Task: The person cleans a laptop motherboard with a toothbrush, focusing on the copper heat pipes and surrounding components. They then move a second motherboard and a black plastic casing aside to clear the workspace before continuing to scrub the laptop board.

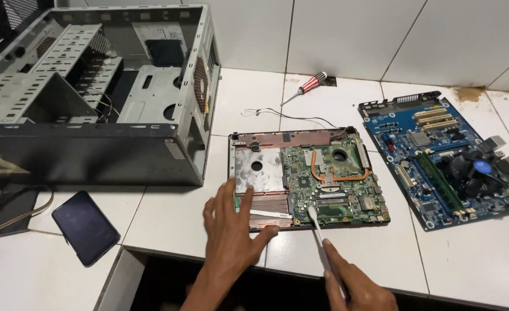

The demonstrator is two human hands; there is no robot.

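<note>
View from above of a white tiled bench (pixel 346 253) with computer parts laid out on it. At centre lies an opened laptop base (pixel 306 178), its long axis running left to right, the green circuit board (pixel 335 184) with a curved copper heat pipe (pixel 338 173) filling its right half and bare metal plate its left. The base lies directly beyond both hands, on the far side of them, its near edge just past the bench's front lip.

The left hand (pixel 231 236) is spread flat, fingers apart and open, pressing on the near left part of the base; the thumb reaches right along the near edge. It grips nothing. The right hand (pixel 352 285), at the near edge of the frame, is closed around a slim white brush-like tool (pixel 319 233), held like a pen. The tool slants up and to the left, and its tip meets the near part of the circuit board, just right of the left thumb. The left hand lies further onto the base; the right hand itself stays well short of it, reaching only through the tool.

To the right sits a blue desktop motherboard (pixel 444 161) with a fan; far left, an empty grey computer case (pixel 99 86). A dark phone (pixel 85 226) lies near left, and a screwdriver (pixel 305 87) with a striped handle rests at the far side.
</note>
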